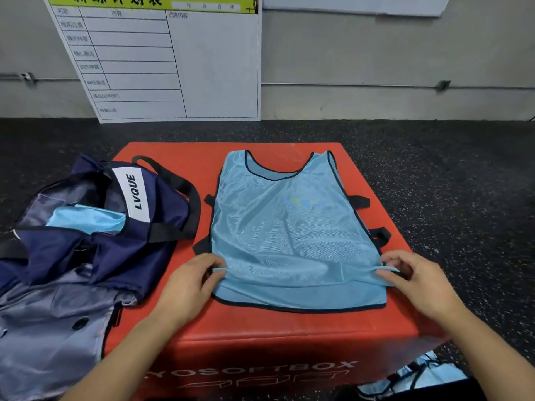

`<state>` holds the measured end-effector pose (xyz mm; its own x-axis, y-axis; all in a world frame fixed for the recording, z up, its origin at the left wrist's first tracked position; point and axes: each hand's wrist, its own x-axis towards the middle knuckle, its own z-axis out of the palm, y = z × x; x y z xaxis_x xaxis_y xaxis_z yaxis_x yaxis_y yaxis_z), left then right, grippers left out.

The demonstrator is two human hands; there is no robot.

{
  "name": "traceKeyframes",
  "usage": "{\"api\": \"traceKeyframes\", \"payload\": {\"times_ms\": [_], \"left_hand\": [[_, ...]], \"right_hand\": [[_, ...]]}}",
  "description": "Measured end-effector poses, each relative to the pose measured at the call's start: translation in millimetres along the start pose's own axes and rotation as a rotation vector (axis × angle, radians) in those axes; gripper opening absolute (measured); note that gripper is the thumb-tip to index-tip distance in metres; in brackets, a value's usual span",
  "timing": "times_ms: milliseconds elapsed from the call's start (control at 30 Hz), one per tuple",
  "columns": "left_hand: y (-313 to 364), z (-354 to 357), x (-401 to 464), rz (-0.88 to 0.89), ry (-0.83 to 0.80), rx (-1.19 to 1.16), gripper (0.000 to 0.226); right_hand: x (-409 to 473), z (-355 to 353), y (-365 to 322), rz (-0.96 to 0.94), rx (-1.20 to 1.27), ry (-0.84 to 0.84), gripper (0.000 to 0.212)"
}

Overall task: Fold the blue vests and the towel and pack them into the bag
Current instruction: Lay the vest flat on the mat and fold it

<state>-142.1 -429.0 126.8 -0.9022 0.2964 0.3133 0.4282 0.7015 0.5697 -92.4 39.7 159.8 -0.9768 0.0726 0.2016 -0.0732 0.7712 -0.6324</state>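
Even, soft indoor light, faint shadows; wide-angle bending curves the whiteboard [162, 59] edges; slight blur softens corners and lettering.

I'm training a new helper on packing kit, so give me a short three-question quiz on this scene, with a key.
1. True or false: the blue vest on the red box is already folded in half.
2. What is each of the hands doing? A) left hand and right hand each pinch a lower side edge of the vest; B) both rest on the bag; C) one holds a towel.
3. Fill in: light blue fabric already shows inside the open navy ____.

Key: 1 false, it lies spread flat; 2 A; 3 bag.
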Motion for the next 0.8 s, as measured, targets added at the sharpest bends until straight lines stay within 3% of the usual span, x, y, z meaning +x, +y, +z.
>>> {"api": "traceKeyframes", "payload": {"times_ms": [167,333,600,800], "left_hand": [[-4.9,0.4,-7.6,-0.021,-0.034,0.01,0.05],[-6.8,-5.9,-15.2,-0.001,-0.055,-0.08,0.071],[-2.0,-3.1,-13.0,0.008,-0.077,-0.086,0.071],[6.4,1.4,-14.7,-0.015,-0.036,-0.07,0.068]], "right_hand": [[-7.2,-4.2,5.2,0.027,0.004,-0.139,0.032],[-10.7,-3.0,16.8,0.053,0.1,-0.245,0.037],[-5.9,-4.1,16.8,0.047,0.081,-0.274,0.012],[-9.3,-6.3,14.1,0.05,0.08,-0.254,0.008]]}}
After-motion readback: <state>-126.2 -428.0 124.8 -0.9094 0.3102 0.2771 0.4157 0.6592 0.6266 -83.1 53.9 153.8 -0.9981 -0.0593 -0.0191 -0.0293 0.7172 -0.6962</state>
